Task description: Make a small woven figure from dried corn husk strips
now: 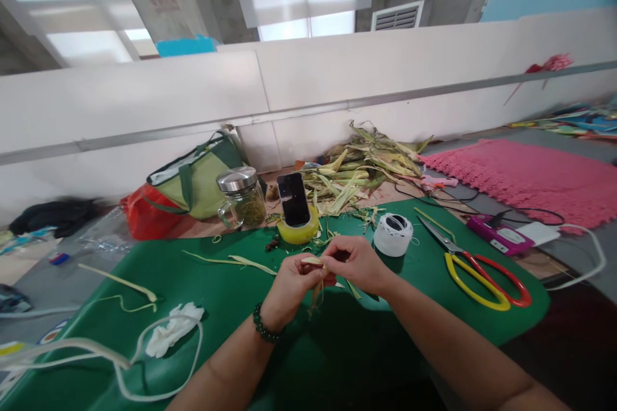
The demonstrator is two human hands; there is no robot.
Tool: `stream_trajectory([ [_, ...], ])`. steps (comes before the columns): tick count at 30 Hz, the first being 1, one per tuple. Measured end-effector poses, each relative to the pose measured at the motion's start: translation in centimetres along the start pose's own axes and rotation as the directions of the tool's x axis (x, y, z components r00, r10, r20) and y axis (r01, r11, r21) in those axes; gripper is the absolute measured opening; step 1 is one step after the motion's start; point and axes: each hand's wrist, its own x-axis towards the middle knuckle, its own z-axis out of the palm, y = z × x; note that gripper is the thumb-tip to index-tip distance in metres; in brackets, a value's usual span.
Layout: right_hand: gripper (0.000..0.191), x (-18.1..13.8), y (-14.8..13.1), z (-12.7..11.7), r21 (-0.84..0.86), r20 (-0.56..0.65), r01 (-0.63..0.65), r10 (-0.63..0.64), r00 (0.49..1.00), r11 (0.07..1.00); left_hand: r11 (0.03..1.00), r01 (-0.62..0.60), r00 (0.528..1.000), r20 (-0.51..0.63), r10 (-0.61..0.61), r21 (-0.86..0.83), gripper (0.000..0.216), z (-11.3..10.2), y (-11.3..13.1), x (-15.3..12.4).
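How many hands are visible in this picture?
2: the left hand and the right hand, close together at a pale strip, over the green mat.

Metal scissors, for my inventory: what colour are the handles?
Yellow handle and red handle; best in head view.

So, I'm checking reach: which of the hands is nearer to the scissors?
Right. The right hand is left of the scissors; the left hand is farther left, past the right one.
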Motion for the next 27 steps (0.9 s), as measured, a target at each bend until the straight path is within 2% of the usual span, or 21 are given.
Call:
stream_trajectory([
  [5,0.017,0.6,0.0,-0.7,0.026,0.065,-0.022,0.02,0.998,0.999,0.997,0.062,0.997,0.044,-0.063,0.04,0.043,-0.3,0.1,0.1],
  [12,0.019,0.6,0.0,-0.9,0.092,0.094,-0.051,0.042,0.995,0.994,0.996,-0.057,0.998,-0.016,0.058,0.067,0.037,0.2,0.2,-0.1],
  [16,0.016,0.2,-0.3,-0.5,0.135,0.117,-0.097,0.082,0.99,0.986,0.996,-0.056,0.998,-0.035,0.058,0.065,0.036,0.5,-0.1,-0.4],
  [22,0.017,0.5,-0.1,-0.7,0.079,0.161,-0.074,0.06,0.985,0.994,0.998,0.011,0.998,0.059,-0.015,0.062,0.044,-0.2,0.0,-0.1],
  [25,0.032,0.6,-0.1,-2.0,0.131,0.05,-0.088,0.082,0.995,0.987,1.0,0.022,1.0,0.015,-0.023,0.016,0.058,-0.8,0.7,0.1],
  [27,0.039,0.3,-0.2,-2.6,0.165,-0.044,-0.116,0.124,0.991,0.979,1.0,-0.001,0.999,-0.038,0.001,-0.018,0.059,-1.2,1.1,0.2],
])
